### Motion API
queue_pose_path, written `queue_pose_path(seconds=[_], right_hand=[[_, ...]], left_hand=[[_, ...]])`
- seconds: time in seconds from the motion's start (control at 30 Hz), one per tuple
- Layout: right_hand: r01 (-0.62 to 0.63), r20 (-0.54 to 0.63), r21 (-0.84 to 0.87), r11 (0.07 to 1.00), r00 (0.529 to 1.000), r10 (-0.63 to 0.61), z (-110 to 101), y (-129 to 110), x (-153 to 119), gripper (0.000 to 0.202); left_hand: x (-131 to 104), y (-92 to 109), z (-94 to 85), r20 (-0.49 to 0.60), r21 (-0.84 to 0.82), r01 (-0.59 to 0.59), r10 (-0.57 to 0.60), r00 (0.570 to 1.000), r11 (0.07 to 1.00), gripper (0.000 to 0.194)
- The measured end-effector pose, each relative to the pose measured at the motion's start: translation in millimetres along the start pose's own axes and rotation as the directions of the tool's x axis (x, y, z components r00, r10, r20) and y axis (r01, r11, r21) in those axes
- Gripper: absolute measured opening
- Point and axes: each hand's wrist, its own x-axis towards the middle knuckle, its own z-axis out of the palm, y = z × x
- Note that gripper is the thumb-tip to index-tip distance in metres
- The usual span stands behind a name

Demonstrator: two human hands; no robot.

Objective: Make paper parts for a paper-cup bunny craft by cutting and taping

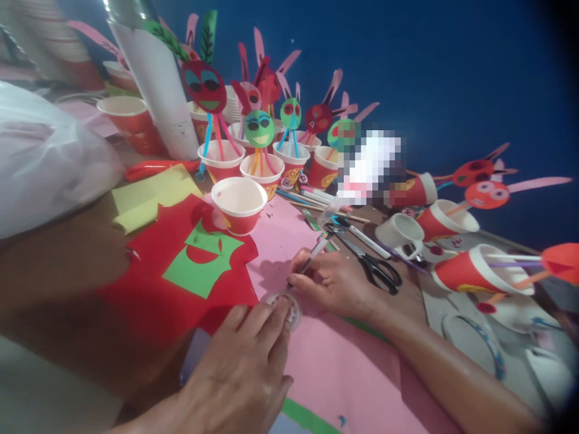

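Note:
My left hand (253, 349) lies with its fingers stretched out, fingertips pressing on a small round translucent disc (295, 312). The disc rests on pink paper (344, 361) and my fingers cover part of it. In my right hand (335, 280) a slim pen (314, 254) is pinched, its tip down beside the disc's far edge. Red paper (149, 283) lies to the left, with a green paper piece (194, 280) with cut-outs on top. Just beyond stands a white-rimmed paper cup (239, 205).
Several red paper cups (265, 175) with paper-faced figures on straws stand along the blue wall (429, 72). Black scissors (380, 271) and pens lie beyond my right hand. A white mug (400, 235) is at the right, a white bottle (156, 84) and plastic bag (49, 150) at the left.

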Motion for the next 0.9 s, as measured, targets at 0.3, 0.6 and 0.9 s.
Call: queue_pose_path(seconds=[0.3, 0.6, 0.9], right_hand=[[0.058, -0.026, -0.010, 0.998, 0.998, -0.058, -3, 2, -19, 0.017], [0.124, -0.088, -0.016, 0.992, 0.988, -0.125, 4, 2, -46, 0.014], [0.304, -0.025, -0.069, 0.950, 0.952, -0.306, 2, -2, -55, 0.010]], left_hand=[[-1, 1, -2.9, 0.032, 0.003, -0.006, 0.006, 0.999, 1.000, 0.034], [4, -1, -0.3, 0.133, 0.007, -0.050, 0.048, 0.990, 0.999, 0.042], [10, -2, -11.2, 0.238, -0.037, -0.054, 0.062, 0.969, 0.998, 0.046]])
